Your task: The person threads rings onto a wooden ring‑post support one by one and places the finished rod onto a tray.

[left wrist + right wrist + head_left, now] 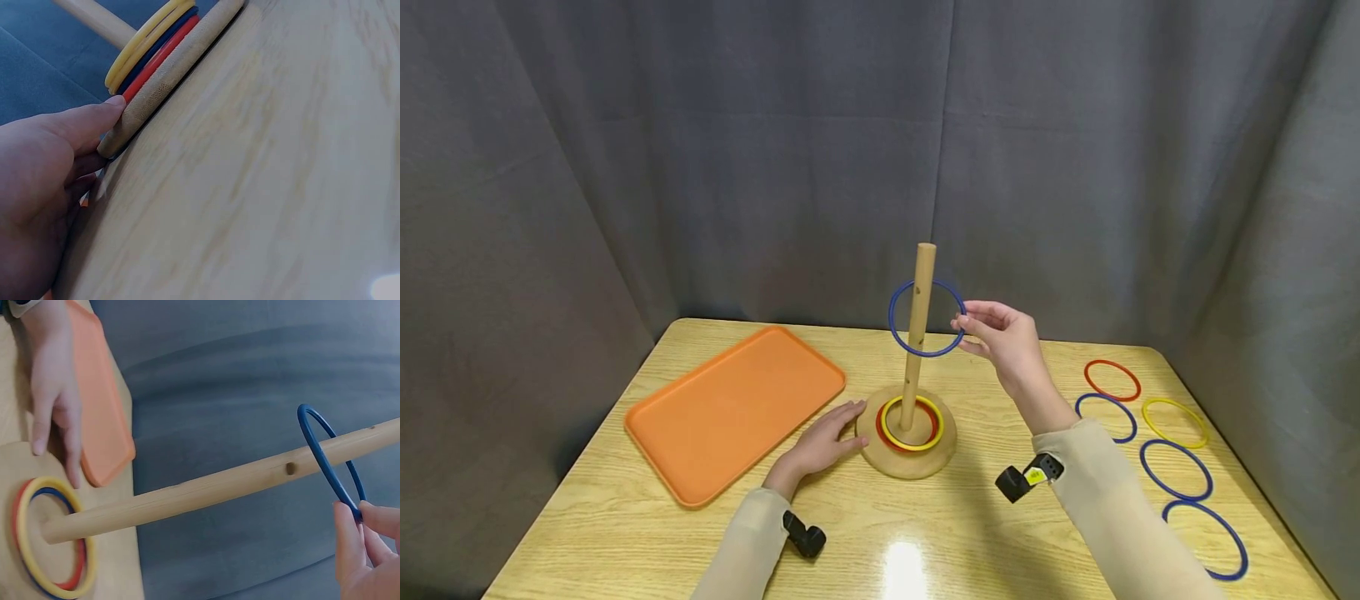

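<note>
A wooden post (pixel 921 300) rises from a round wooden base (pixel 906 465). Red, blue and yellow rings (pixel 152 40) lie stacked on the base, around the foot of the post. Between thumb and fingers, my right hand (pixel 1006 337) pinches the right side of a blue ring (pixel 322 459). That ring is tilted and encircles the upper part of the post, well above the stack. My left hand (pixel 823 440) rests against the left edge of the base, its fingers fairly straight and its thumb (pixel 103 115) touching the rim.
An orange tray (pixel 737 412) lies on the table left of the base. Several loose rings lie along the right side: a red ring (pixel 1138 389), a yellow ring (pixel 1206 433) and blue rings (pixel 1210 483). A grey curtain (pixel 805 167) hangs behind the table.
</note>
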Demonstrator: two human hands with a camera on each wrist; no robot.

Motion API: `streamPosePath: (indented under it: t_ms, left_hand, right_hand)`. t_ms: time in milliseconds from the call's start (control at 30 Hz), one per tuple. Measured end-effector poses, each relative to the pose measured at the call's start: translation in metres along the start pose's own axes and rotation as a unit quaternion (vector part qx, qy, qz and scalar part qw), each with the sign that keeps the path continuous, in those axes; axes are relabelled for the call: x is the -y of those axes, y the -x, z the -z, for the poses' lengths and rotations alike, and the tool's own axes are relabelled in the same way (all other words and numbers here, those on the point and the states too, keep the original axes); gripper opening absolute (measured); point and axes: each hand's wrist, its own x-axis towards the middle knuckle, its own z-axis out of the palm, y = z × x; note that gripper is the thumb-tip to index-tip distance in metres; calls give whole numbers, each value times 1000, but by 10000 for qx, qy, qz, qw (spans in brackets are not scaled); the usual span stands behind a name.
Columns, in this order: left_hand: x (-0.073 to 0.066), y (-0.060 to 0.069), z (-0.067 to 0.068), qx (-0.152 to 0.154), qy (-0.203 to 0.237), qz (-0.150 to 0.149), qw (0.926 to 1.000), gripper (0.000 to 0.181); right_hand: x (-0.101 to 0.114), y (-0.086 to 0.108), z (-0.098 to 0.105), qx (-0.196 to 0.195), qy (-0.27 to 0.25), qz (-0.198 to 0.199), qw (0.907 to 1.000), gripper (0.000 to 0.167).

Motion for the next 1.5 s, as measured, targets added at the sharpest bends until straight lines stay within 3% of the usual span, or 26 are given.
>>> streamPosePath:
  t_ms: [400,867,1500]
  left_hand:
    - [-1,-1,1,-10,54,-1,10000,65]
    - [0,0,2,-15,34,14,10000,65]
    - [2,-1,1,25,4,13,10000,65]
  right_hand:
    - [-46,-1,-1,-27,451,-326,9984,27]
    - [-105,-5,0,79,924,-901,9916,27]
    - [-132,3,0,394,1320,-1339,9814,25]
